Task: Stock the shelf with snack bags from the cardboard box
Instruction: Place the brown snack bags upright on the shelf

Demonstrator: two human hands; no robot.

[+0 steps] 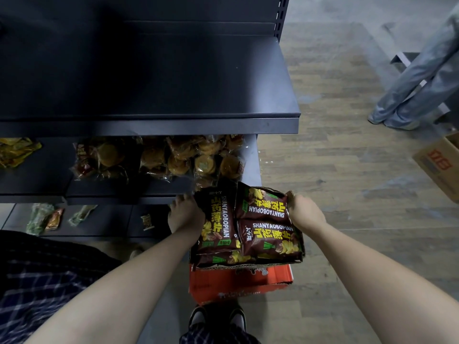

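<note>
Presently, the box (238, 281) stands on the floor beside the shelf (149, 125), packed with dark red bags. The left hand (185, 216) lies against the outer edge of the left bag (219, 219); whether it grips cannot be told. The right hand (304, 211) has fingers curled over the right edge of the far bag (260, 202). Bun packs (159, 157) occupy the middle tier.
</note>
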